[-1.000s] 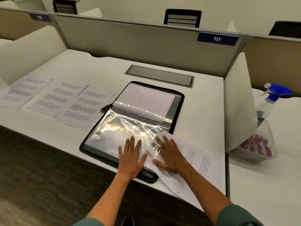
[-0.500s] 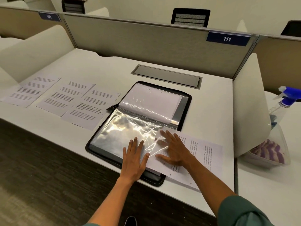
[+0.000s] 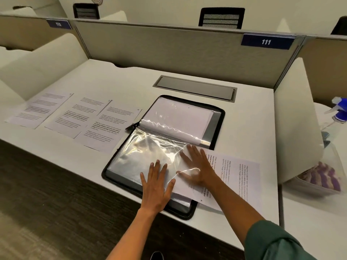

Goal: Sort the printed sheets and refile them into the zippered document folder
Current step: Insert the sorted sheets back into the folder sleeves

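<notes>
A black zippered document folder [image 3: 218, 117] lies open at the desk's front, its clear plastic sleeves [image 3: 142, 152] glinting. My left hand [image 3: 156, 186] presses flat on the near sleeve, fingers spread. My right hand [image 3: 197, 166] lies flat with straight fingers on a printed sheet [image 3: 236, 182] whose left end sits inside the sleeve's right opening; part of the hand shows through the plastic. Three more printed sheets [image 3: 78, 115] lie side by side left of the folder.
A grey cable hatch [image 3: 195, 89] is set in the desk behind the folder. Cream dividers [image 3: 296, 117] flank the desk. Beyond the right divider stand a blue spray bottle [image 3: 339, 111] and a clear tub with purple cloth [image 3: 323, 175].
The printed sheet has slid leftward, further into the sleeve, with my right hand moving along on it. My left hand stays pressed on the sleeve.
</notes>
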Demonstrator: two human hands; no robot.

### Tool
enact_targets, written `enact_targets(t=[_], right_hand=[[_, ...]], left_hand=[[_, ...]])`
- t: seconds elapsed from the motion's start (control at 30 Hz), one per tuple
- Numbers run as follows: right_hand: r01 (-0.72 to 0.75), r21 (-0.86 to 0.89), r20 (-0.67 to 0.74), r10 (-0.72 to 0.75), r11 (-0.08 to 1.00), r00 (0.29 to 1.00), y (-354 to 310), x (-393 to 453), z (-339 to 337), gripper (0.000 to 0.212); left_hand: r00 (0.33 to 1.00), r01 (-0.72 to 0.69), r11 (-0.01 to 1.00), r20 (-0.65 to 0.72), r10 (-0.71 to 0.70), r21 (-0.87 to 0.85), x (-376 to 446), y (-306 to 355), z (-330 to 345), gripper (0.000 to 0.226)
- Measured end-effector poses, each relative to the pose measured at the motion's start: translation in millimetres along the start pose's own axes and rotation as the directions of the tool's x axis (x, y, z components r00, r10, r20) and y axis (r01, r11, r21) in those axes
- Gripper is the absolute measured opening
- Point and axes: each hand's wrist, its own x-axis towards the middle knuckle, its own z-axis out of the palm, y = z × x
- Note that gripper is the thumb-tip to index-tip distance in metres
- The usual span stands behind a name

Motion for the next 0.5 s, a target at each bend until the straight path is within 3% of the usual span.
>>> enact_targets(t=[0.27,0.5], right_hand=[[0.032,0.079,-0.021,-0.03,0.996,0.999,0.2,-25.9,-3.9,0.086],[0.075,0.041,0.072,-0.078,0.996,0.994,6.8,-55.5,-9.9,0.075]], left_hand=[[1.0,-0.007,0.999,-0.03,0.006,-0.044,2.4,-12.5,-4.7,0.06],[0.999,0.034,0.999,0.02,-0.035,0.033,3.4,-18.9,-11.9,0.067]])
